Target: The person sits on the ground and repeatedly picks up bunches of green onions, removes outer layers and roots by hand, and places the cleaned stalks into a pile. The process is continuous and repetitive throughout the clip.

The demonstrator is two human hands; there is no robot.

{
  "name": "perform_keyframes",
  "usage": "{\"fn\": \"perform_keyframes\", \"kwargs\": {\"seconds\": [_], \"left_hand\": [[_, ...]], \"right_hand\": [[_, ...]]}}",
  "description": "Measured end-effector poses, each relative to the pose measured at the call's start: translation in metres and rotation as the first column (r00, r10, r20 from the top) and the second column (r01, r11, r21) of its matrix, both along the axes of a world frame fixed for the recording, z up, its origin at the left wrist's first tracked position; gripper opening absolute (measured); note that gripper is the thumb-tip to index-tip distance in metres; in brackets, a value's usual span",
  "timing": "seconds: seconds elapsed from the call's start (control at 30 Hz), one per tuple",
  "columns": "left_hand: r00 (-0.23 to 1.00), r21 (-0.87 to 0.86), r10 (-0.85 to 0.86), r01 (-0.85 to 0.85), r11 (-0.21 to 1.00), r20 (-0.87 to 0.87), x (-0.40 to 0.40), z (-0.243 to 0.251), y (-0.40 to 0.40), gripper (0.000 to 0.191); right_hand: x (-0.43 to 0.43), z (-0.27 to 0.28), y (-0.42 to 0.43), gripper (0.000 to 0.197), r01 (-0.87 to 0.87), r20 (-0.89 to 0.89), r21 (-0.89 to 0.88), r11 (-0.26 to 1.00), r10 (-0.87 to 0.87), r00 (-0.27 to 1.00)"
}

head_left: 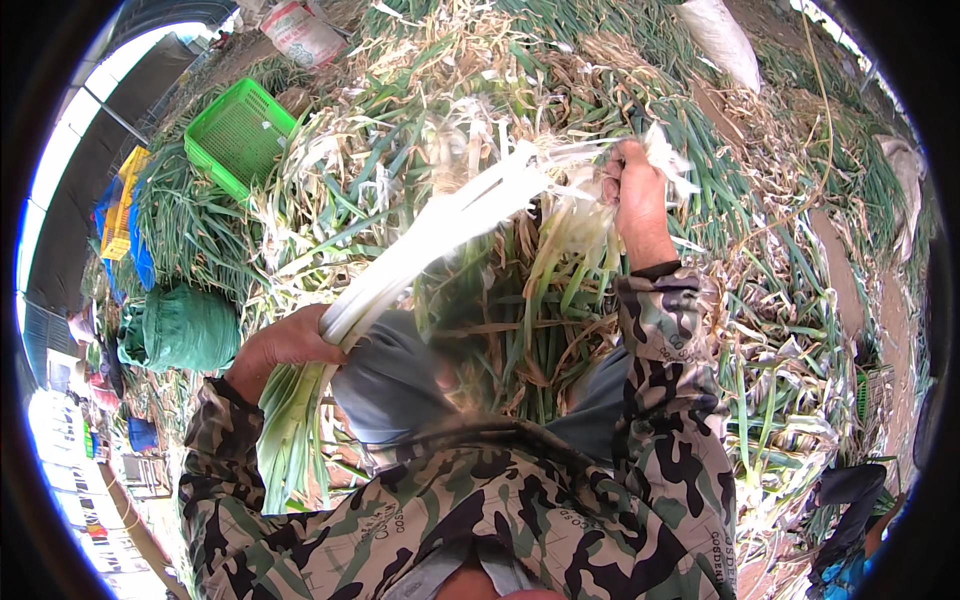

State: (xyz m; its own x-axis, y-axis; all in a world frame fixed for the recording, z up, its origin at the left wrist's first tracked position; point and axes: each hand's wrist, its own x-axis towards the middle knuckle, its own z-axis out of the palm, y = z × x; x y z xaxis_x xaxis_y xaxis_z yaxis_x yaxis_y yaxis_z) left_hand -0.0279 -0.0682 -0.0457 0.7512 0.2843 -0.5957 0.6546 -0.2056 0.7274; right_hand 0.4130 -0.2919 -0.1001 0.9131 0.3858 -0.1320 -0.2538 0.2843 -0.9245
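My left hand (296,341) is closed around a bundle of long-stemmed green onions (420,247), near where the white stalks turn into green leaves. The white ends slant up to the right, and the leaves hang below my fist. Up at the right, my right hand (637,187) grips pale, stringy outer leaves (664,161). Thin strands stretch between it and the bundle's white ends, partly blurred. Under both hands lies a thick layer of green and dried onion leaves (525,315), between my knees.
A green plastic crate (240,139) stands on the leaves at the upper left, with a yellow crate (125,202) farther left. A stuffed green sack (180,328) sits beside my left arm. White sacks (720,41) lie at the back. Another person's leg (851,487) shows at the lower right.
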Motion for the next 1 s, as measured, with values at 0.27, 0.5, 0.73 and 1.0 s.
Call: {"fn": "perform_keyframes", "kwargs": {"seconds": [0.27,0.5,0.73,1.0], "left_hand": [[0.999,0.11,-0.031,0.034,0.993,-0.036,-0.017,-0.005,0.006,0.062],[0.998,-0.009,0.015,-0.015,1.0,-0.067,0.009,0.005,0.005,0.058],[0.994,-0.118,0.09,-0.097,0.988,-0.068,0.005,0.004,0.006,0.059],[0.995,-0.122,0.018,-0.03,0.992,-0.094,0.025,0.004,0.003,0.06]], "right_hand": [[0.041,-0.026,-0.048,0.05,0.132,0.319,-0.406,0.904,0.005,0.948],[-0.092,-0.008,0.027,0.03,-0.626,0.224,-0.301,0.719,0.691,0.687],[-0.099,-0.024,0.054,0.047,-0.676,0.143,-0.305,0.671,0.734,0.664],[-0.082,-0.044,0.07,0.058,-0.17,0.354,-0.818,0.55,0.713,0.605]]}}
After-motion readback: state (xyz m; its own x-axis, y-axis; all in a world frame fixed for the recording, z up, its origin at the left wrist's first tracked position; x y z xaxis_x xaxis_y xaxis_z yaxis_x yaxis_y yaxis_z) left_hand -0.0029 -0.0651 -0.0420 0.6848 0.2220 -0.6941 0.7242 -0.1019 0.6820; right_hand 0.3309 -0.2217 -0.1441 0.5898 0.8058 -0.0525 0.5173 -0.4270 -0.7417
